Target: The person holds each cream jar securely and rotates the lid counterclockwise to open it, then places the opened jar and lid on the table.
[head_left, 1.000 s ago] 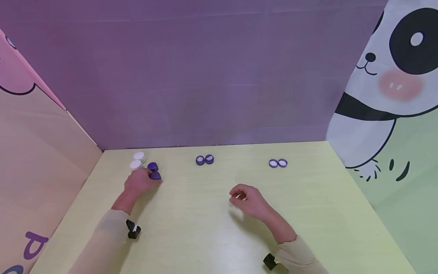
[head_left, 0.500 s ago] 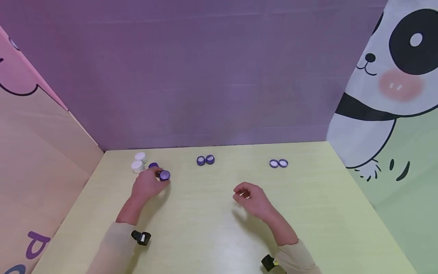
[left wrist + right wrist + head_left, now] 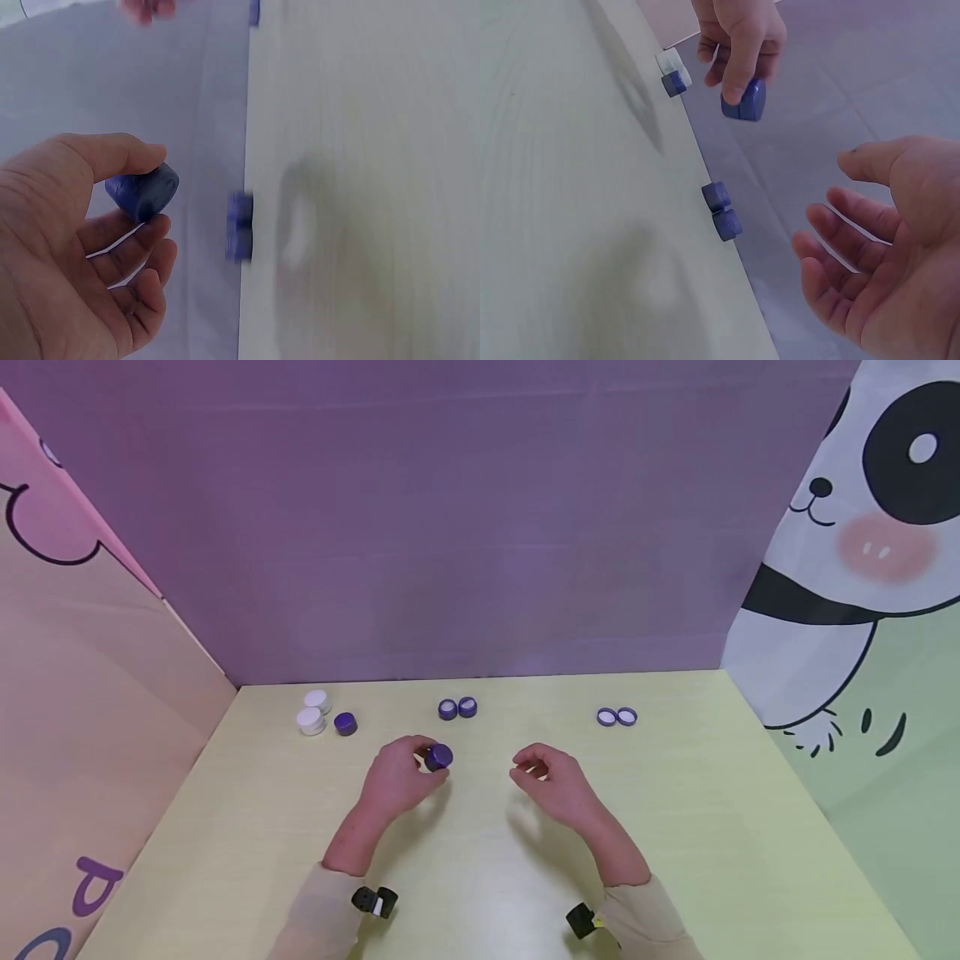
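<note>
Between thumb and fingers my left hand (image 3: 401,777) pinches a small round purple jar (image 3: 438,757), held above the table. A seam between lid and body shows on the jar (image 3: 744,102) in the right wrist view. My right hand (image 3: 555,783) hovers to the right with loosely bent fingers and holds nothing. Another purple jar (image 3: 346,724) stands at the back left beside two white jars (image 3: 311,721). Two purple jars with pale insides (image 3: 447,709) sit side by side at the back middle.
Two low purple rings with white insides (image 3: 617,717) lie at the back right of the pale table (image 3: 480,860). A purple backdrop (image 3: 480,527) rises along the far edge, with printed panels at left and right.
My left hand has picked the purple jar from the group at the back left and carried it right, toward the middle. The right hand has barely moved.
</note>
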### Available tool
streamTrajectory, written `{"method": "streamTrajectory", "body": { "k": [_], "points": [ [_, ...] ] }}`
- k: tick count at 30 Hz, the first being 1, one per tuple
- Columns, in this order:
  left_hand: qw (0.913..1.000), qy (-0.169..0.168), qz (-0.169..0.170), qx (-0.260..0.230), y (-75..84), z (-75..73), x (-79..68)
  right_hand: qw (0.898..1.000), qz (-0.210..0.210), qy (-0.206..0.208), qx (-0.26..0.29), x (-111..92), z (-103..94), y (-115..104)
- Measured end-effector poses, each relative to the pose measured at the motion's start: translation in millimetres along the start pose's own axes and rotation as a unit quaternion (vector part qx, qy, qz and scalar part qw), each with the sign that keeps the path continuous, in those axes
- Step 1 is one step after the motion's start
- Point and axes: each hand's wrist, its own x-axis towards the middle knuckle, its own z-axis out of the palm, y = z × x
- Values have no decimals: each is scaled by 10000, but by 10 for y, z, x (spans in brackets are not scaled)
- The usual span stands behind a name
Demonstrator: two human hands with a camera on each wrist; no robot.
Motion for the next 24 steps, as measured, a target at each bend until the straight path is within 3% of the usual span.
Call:
{"method": "streamTrajectory", "body": {
  "k": [8,24],
  "points": [
    [9995,-106,190,-250,400,232,-48,9997,-109,-6,-204,55,-37,-78],
    [9940,-317,1042,117,709,354,-63,9982,-46,-451,-381,39,-139,-37]
  ]
}}
